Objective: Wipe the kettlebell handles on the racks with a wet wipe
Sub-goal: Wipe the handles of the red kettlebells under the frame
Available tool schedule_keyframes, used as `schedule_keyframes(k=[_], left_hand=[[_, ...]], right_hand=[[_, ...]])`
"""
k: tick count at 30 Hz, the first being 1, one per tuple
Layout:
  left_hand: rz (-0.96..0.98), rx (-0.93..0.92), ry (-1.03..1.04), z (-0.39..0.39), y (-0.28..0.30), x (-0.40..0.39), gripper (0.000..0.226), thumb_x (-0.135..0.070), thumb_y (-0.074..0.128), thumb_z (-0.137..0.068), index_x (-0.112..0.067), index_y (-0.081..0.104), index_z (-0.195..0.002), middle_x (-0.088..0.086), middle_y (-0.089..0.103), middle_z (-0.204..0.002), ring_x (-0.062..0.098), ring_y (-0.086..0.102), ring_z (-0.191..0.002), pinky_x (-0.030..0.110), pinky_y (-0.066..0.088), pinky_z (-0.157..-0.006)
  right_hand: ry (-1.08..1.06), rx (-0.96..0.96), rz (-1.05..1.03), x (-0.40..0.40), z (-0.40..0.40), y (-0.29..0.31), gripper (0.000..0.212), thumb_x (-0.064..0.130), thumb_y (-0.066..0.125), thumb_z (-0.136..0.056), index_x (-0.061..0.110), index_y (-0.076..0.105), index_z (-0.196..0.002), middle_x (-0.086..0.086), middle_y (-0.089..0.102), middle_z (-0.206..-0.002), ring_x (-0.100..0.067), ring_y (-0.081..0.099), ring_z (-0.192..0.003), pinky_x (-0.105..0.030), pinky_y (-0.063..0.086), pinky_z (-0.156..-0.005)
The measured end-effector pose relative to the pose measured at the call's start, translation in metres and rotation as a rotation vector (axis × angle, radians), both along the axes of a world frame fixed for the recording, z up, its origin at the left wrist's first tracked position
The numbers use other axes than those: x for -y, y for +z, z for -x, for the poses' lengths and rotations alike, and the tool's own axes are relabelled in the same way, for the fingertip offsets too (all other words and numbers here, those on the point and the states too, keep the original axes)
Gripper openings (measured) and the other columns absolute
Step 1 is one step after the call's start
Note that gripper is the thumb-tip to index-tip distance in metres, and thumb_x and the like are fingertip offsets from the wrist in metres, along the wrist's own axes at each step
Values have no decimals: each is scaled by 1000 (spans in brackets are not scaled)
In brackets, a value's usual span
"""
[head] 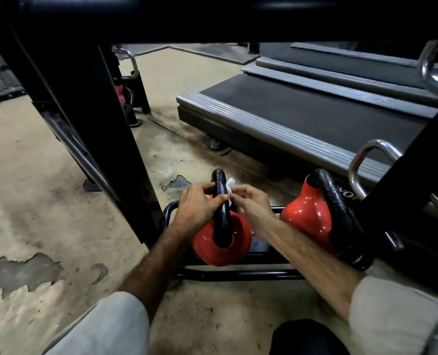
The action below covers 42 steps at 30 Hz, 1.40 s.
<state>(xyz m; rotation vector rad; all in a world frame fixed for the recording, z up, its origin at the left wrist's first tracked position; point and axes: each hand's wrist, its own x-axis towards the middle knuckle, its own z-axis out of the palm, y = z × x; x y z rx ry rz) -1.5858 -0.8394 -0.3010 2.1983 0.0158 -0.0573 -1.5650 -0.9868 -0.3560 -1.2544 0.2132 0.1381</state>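
Note:
A red kettlebell (221,248) with a black handle (219,180) sits on the low black rack (238,274) in the middle of the view. My left hand (200,206) grips that handle from the left, thumb and fingers wrapped around it. My right hand (251,203) pinches a small white wet wipe (230,187) against the right side of the same handle. A second red kettlebell (307,219) with a black handle (337,201) stands on the rack to the right, untouched.
A black rack upright (105,129) slants down just left of my hands, and a black crossbar spans the top. A treadmill deck (302,116) lies behind the rack. Chrome handles (366,162) stick out at right. Worn concrete floor (33,201) stretches to the left.

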Motion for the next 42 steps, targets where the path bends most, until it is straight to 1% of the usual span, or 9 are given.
schedule_keyframes(k=[4, 10, 16, 20, 24, 27, 35, 39, 42], left_hand=[[-35, 16, 20, 2, 4, 3, 60, -47, 74, -71, -18, 62, -121, 0, 68, -114, 16, 64, -103, 42, 54, -89], [13, 18, 31, 5, 0, 1, 55, -52, 74, -67, -20, 67, -112, -6, 70, -107, 14, 68, -93, 41, 56, -84], [-106, 95, 50, 22, -1, 5, 46, -43, 71, -79, -16, 67, -116, 3, 68, -117, 17, 63, -105, 28, 45, -95], [-13, 44, -12, 40, -5, -3, 45, -35, 76, -75, -25, 65, -118, -12, 68, -105, 3, 63, -89, 11, 42, -78], [355, -64, 59, 37, -16, -15, 15, -8, 70, -81, -12, 70, -96, 4, 70, -86, 12, 67, -72, 21, 54, -66], [573, -151, 207, 26, -12, -24, 12, 5, 51, -92, -6, 55, -91, 15, 61, -87, 16, 64, -57, 27, 58, -54], [-220, 261, -294, -29, 22, -12, 40, 9, 49, -82, -6, 66, -116, 11, 64, -121, 22, 59, -113, 28, 43, -96], [-321, 218, -398, -34, 19, -8, 35, 2, 58, -87, -1, 62, -122, 14, 56, -133, 19, 52, -124, 2, 27, -87], [-306, 220, -411, -38, 20, -12, 32, -2, 59, -89, -2, 62, -121, 13, 57, -132, 13, 51, -123, 1, 26, -86]], right_hand=[[-84, 97, 204, -7, -26, 19, 14, -2, 63, -88, 10, 71, -90, -22, 72, -95, -32, 70, -88, -46, 58, -84], [40, 314, 640, 7, 12, 25, 20, 9, 72, -84, 29, 75, -81, 5, 74, -83, -7, 69, -76, -23, 55, -72], [124, 495, 1152, -7, -41, 61, 14, 13, 70, -84, 20, 79, -93, -2, 75, -94, -15, 68, -88, -22, 45, -76], [253, 553, 1360, -9, -30, 63, 19, 13, 66, -83, 26, 77, -92, 1, 64, -91, -20, 64, -92, -28, 47, -75], [367, 770, 1310, 0, 18, 61, 21, 3, 70, -77, 21, 78, -84, 21, 37, -73, 1, 49, -77, -4, 33, -66], [334, 684, 1384, -4, 5, 64, 23, 6, 68, -81, 25, 78, -88, 15, 42, -74, -7, 54, -78, -14, 32, -65], [110, 694, 1208, -7, 45, 44, 19, 8, 66, -83, 23, 77, -86, 5, 51, -86, -16, 60, -81, -29, 45, -71], [25, 668, 1072, -9, 78, 31, 24, -1, 65, -82, 19, 77, -84, 6, 55, -87, -6, 59, -79, -19, 50, -75], [-37, 586, 1024, -13, 66, 36, 23, 1, 67, -84, 22, 78, -84, 6, 56, -86, -4, 55, -80, -8, 39, -73]])
